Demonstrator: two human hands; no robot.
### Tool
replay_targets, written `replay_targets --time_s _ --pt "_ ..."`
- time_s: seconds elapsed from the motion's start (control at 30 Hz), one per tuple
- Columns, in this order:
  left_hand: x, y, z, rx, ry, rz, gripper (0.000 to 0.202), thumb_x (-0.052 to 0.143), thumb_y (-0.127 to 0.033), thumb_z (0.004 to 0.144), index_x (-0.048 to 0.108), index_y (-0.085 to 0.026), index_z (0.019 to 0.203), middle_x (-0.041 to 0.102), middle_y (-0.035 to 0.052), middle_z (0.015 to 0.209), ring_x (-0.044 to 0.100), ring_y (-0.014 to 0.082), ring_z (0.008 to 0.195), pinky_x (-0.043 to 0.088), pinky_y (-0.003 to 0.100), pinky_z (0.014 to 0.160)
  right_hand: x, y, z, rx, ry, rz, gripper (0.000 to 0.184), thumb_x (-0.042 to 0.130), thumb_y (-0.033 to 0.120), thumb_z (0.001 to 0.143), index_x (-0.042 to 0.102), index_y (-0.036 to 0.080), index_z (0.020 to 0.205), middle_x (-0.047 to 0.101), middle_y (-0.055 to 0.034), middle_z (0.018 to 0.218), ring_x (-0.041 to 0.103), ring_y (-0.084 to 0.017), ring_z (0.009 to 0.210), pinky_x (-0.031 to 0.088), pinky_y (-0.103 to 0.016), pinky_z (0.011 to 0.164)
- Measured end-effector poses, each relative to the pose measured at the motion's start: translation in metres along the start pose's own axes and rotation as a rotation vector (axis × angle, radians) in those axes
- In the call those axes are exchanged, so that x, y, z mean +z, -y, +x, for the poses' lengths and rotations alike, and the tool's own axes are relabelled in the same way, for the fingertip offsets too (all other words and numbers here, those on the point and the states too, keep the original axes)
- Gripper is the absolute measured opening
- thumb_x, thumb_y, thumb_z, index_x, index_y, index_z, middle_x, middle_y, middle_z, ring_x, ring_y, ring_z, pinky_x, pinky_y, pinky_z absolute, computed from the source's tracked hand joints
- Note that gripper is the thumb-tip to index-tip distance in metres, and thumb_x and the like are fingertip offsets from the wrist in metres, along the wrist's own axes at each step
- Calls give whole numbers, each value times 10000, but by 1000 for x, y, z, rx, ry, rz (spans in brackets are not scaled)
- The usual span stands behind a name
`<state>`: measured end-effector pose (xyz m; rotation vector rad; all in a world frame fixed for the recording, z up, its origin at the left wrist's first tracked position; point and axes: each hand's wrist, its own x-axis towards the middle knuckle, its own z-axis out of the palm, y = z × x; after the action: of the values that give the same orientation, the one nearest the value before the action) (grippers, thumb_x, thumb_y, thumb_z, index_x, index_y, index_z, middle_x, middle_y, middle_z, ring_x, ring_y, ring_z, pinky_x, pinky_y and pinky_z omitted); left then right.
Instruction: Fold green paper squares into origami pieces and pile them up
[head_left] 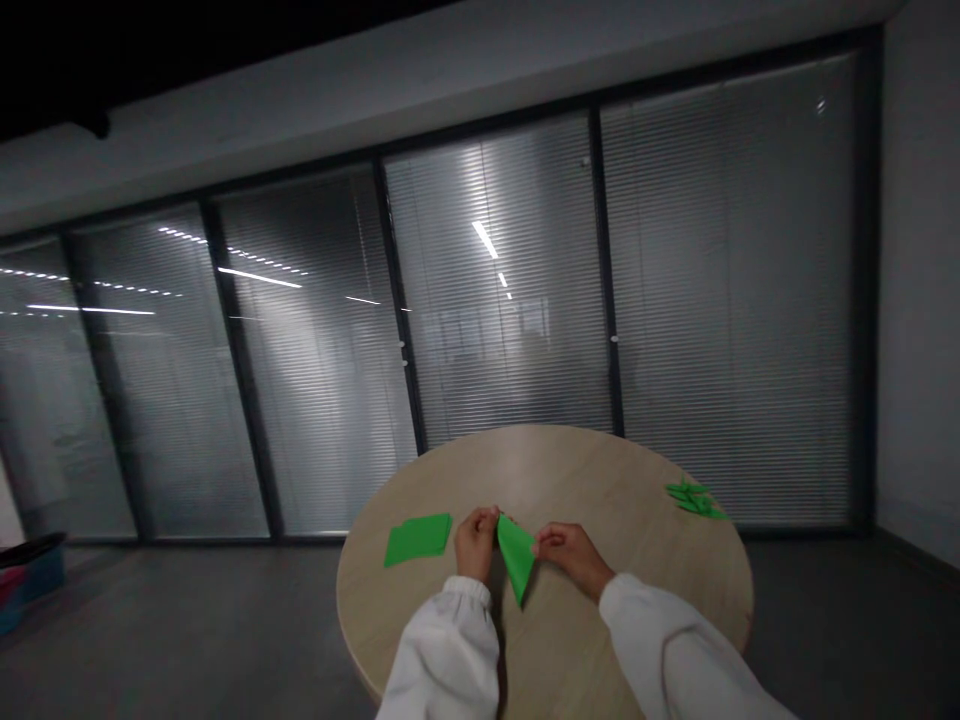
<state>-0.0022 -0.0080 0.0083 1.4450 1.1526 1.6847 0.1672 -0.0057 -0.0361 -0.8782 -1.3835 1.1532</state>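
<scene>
Over on the far left, a blue and pink box [30, 582] sits on the grey floor [187, 620]. A big round worktop [570, 470] made of pale wood stands in front of the person. On it, to the left, lies a flat pile of green paper [418, 539]. Next comes the left hand [477, 543], coming out of a puffy white sleeve [442, 655]. Its fingers are pinched shut on one top corner of a folded green paper [516, 556]. This paper is shaped like a triangle, and its point faces down, toward the person. It is in the middle of the worktop, between the two hands. The right hand [574, 556] pinches the other top corner, so the hands are close together. Far off to the right, near the worktop's edge, lies a small heap of folded green paper bits [696, 499]. Behind it all are tall windows with grey blinds [727, 280].
</scene>
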Motion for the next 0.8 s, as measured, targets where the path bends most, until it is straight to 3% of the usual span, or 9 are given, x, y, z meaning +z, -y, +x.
replay_targets --time_s 0.2,0.33,0.53,0.8 --pt "1 2 1 35 23 -71 348 642 -492 677 643 -146 651 646 30 585 588 164 567 447 241 551 0 -5 4 -26 -21 -8 287 764 386 554 676 160 707 695 -20 654 621 -181 634 437 -270 629" --pt "4 12 5 -49 137 -108 438 648 -568 659 654 -139 749 615 8 593 554 147 551 428 236 536 -5 -8 7 -61 -81 -51 311 756 443 572 672 169 694 689 -24 656 626 -193 655 452 -279 638" --pt "12 22 4 -124 360 14 502 692 -609 589 595 -119 545 455 -38 464 383 87 452 273 214 455 -10 -5 6 -107 -126 -37 404 756 540 557 683 176 715 708 -51 706 643 -222 701 483 -308 669" --pt "8 18 2 -126 384 -5 533 685 -635 580 615 -108 548 452 -36 454 349 75 444 237 215 463 -8 -4 5 -108 -113 5 373 769 497 562 691 171 725 710 -45 697 647 -213 682 474 -301 663"
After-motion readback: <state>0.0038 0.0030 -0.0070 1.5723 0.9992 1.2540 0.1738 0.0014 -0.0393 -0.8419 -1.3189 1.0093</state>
